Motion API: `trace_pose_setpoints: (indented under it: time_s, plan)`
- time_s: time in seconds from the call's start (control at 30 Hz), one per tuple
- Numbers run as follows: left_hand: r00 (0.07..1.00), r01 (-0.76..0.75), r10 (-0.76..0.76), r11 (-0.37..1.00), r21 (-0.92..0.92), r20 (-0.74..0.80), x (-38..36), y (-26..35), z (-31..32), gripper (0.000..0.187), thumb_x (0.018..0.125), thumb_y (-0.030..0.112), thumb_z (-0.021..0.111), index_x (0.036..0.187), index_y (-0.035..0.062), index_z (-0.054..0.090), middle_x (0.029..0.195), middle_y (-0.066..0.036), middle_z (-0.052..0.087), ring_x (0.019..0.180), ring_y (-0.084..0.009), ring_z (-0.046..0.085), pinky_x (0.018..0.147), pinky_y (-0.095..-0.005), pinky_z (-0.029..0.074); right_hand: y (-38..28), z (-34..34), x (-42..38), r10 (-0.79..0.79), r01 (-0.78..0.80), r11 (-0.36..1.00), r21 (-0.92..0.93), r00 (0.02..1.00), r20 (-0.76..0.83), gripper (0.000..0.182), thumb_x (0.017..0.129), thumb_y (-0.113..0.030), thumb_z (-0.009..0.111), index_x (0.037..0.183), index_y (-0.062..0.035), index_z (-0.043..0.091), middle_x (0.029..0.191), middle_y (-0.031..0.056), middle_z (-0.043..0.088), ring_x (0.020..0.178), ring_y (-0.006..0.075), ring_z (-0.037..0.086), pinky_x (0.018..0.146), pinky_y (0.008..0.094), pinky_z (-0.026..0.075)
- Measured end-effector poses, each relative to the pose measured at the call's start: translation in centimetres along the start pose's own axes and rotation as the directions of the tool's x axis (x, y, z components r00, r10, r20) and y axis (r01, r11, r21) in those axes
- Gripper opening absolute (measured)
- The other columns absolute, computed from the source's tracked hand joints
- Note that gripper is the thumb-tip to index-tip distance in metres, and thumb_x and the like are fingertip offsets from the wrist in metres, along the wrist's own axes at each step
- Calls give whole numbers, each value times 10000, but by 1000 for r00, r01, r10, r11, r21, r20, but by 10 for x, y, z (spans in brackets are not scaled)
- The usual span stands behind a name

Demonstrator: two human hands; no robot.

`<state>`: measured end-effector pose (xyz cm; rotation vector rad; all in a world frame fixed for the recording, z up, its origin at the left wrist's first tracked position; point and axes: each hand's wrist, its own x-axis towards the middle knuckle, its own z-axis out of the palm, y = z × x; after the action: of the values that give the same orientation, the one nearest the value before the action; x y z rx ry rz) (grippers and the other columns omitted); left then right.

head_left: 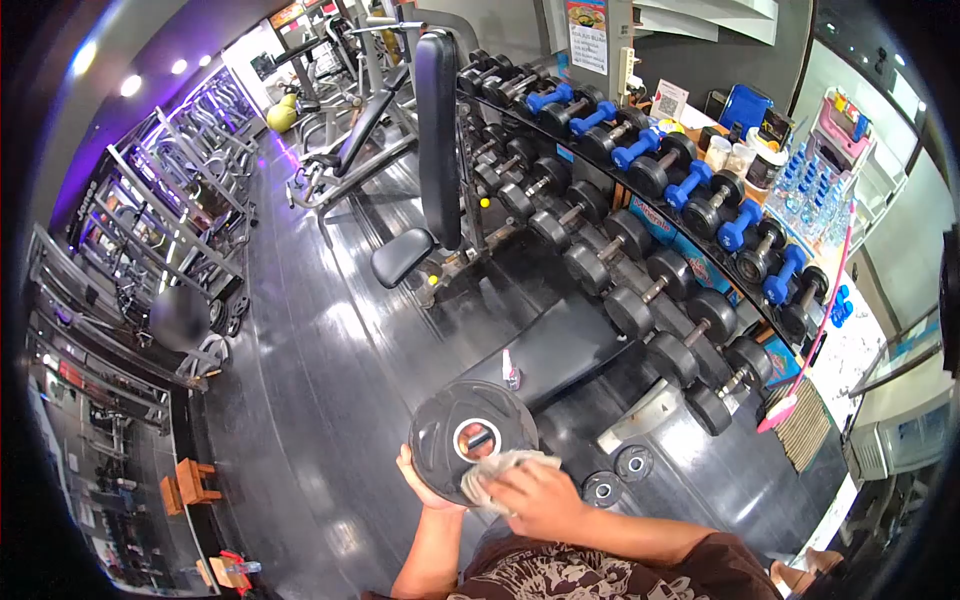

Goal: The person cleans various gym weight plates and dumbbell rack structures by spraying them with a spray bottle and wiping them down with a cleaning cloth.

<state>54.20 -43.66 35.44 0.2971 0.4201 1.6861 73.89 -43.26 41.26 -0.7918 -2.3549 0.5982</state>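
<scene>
In the head view, the weight plate (pixel 440 425) is held up before the person's body: the left hand (pixel 430 488) supports its lower rim, fingers partly curled and mostly hidden behind it, while the right hand (pixel 540 498) bunches a soft cloth (pixel 503 464) against its face. It looks heavy, stiff and hardly fragile, perhaps slick if damp — best held by the rim or centre hole.

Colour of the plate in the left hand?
The plate is black, with a silvery ring at its hole; head view.
</scene>
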Motion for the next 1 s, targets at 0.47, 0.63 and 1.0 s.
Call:
trace_pose_setpoints:
  time_s: [0.47,0.63,1.0]
  plan:
    - [979,206,-203,954,-217,36,-11,-18,-6,712,985,664,321,1495,184,450,1395,-201,556,1223,-371,592,1078,-606,426,-7,34,16,-244,241,967,-85,969,-31,547,743,-266,719,1279,-175,653,1064,-23,576,989,221,545,854,420,444]
    - [987,109,-117,991,-78,-109,-6,-15,-8,822,944,696,400,1366,2,529,1102,-216,687,1058,-354,657,975,-584,514,43,-30,34,148,-108,943,-315,983,108,307,801,-155,638,1078,-265,709,1072,2,652,897,253,589,637,435,460]
    - [954,294,-258,909,297,-155,3,6,4,741,1023,584,376,1353,-61,532,1161,-258,693,1056,-383,690,983,-497,529,105,-10,21,645,-218,-35,975,740,189,305,910,-100,762,1191,-32,665,1068,30,710,912,98,663,827,266,533]
